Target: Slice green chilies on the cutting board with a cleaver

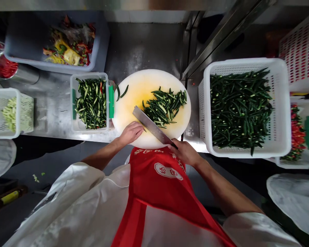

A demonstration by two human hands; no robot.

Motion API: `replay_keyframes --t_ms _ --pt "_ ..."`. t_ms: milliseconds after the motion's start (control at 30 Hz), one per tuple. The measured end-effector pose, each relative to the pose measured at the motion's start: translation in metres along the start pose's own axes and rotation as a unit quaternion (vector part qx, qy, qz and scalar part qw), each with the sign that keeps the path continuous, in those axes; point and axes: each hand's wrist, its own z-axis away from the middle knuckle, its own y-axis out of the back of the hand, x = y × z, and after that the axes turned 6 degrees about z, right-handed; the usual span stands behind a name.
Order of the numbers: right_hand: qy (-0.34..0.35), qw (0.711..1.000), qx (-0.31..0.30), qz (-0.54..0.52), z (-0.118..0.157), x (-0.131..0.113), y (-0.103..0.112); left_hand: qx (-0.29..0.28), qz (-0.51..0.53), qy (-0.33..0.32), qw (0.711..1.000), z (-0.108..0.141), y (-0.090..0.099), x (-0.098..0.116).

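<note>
My right hand (184,152) is wrapped round the dark handle of a cleaver (151,127), whose blade slants up and left over the round white cutting board (126,111). Beside the blade, near the board's lower left edge, rests my left hand (132,132), its fingers curled together around a small green piece at the fingertips. A pile of cut green peppers (164,106) lies to the right of the blade. Two dark green strips (124,91) sit at the board's upper left.
Left of the board stands a clear box (72,103) of cut green peppers; farther left is a white basket (18,113). A grey bin (36,62) of scraps stands behind. At right, a large white basket (285,109) holds whole green peppers. A metal post (211,48) rises behind.
</note>
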Motion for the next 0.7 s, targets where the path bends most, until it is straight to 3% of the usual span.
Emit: replay_keyframes --t_ms 167,333,533,700 --pt "0.000 0.997 0.018 -0.079 0.037 0.020 0.011 0.080 -0.014 0.102 0.991 -0.034 0.027 -0.015" --pt "0.062 0.996 -0.040 -0.054 0.050 0.019 0.017 -0.034 -0.043 0.098 0.994 -0.067 0.047 -0.041" --pt "-0.015 0.998 -0.009 -0.065 0.034 0.015 0.004 -0.002 -0.087 0.156 0.984 -0.038 0.055 -0.036" --pt "-0.028 0.999 0.012 -0.037 0.027 0.003 0.008 -0.004 -0.069 0.141 0.988 -0.011 0.032 -0.007"
